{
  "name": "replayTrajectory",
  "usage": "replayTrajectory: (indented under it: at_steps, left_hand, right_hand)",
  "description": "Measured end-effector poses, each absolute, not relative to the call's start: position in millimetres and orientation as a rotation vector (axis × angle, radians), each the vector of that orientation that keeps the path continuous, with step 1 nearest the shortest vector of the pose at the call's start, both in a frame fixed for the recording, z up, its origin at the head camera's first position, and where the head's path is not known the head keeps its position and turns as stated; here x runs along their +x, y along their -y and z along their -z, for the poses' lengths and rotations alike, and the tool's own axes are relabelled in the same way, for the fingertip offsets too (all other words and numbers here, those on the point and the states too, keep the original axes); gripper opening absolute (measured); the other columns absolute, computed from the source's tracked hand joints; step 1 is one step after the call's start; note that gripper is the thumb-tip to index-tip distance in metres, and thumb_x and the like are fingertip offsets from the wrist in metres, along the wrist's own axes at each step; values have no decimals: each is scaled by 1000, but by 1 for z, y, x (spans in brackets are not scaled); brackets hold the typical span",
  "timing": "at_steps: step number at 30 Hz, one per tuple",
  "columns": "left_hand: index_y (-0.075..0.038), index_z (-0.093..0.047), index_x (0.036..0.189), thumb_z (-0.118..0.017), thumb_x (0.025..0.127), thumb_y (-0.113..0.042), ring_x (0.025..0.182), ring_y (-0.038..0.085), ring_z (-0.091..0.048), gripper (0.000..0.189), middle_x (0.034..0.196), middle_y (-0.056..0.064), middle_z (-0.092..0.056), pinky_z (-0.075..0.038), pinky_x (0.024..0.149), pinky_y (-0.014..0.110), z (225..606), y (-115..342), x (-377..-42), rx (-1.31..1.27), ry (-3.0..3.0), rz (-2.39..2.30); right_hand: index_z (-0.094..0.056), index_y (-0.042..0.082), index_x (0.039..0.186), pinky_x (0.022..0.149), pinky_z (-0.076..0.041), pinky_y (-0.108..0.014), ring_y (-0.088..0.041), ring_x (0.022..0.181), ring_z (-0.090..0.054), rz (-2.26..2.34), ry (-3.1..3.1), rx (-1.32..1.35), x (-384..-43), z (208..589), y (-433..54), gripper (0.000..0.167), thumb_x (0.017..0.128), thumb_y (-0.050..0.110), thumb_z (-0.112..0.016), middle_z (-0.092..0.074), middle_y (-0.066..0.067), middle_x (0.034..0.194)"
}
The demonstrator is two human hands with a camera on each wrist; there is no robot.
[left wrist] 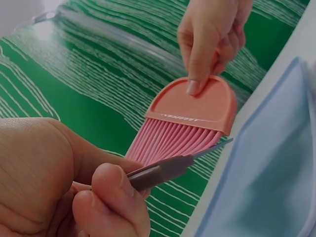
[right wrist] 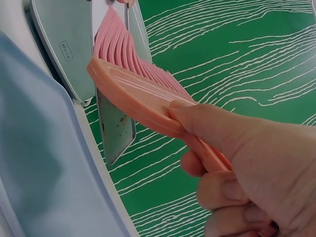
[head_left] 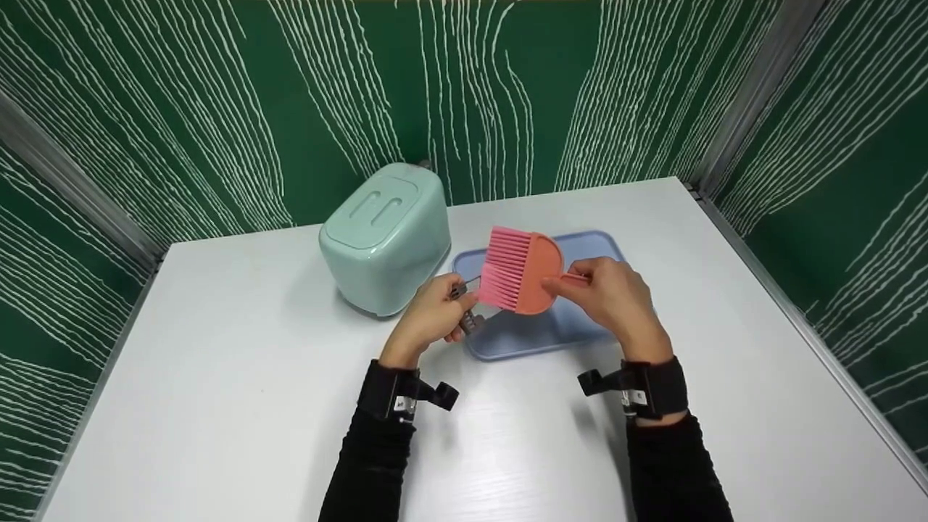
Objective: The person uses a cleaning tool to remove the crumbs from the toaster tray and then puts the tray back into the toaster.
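My right hand (head_left: 612, 297) grips the short handle of a coral brush (head_left: 541, 274) with pink bristles, the thumb lying against its head. My left hand (head_left: 433, 312) holds a thin metal crumb tray (right wrist: 117, 126) by its grey-brown end piece (left wrist: 160, 172). Small brown crumbs dot the tray's surface in the right wrist view. The bristles (left wrist: 170, 140) lie against the crumb tray close to my left fingers, and they bend to one side. In the head view the brush covers much of the tray. Both hands are above the blue tray (head_left: 580, 330).
A mint-green toaster (head_left: 384, 235) stands behind and left of my hands, its slotted top facing up. The blue tray lies flat on the white table (head_left: 254, 377). Green walls (head_left: 507, 109) with white wavy lines stand at the back and sides.
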State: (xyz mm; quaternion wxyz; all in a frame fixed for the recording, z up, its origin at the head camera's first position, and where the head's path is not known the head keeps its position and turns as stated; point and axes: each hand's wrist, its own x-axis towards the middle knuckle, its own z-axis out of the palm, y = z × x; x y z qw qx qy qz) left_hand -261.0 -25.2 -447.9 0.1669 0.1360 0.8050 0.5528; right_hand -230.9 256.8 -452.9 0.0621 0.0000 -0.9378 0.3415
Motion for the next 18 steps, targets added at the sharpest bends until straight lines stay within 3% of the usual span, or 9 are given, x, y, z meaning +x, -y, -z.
replayTrajectory:
  at_steps: [18]
  left_hand:
    - [-7, -57, 96, -60, 108, -13, 45, 10, -50, 14, 72, 2, -56, -43, 45, 21, 443, 27, -259, 389, -2390, -1503]
  right_hand:
    - [-51, 21, 67, 60, -28, -32, -15, 64, -40, -949, 2826, -66, -232, 457, -264, 52, 93, 55, -80, -33, 9, 61]
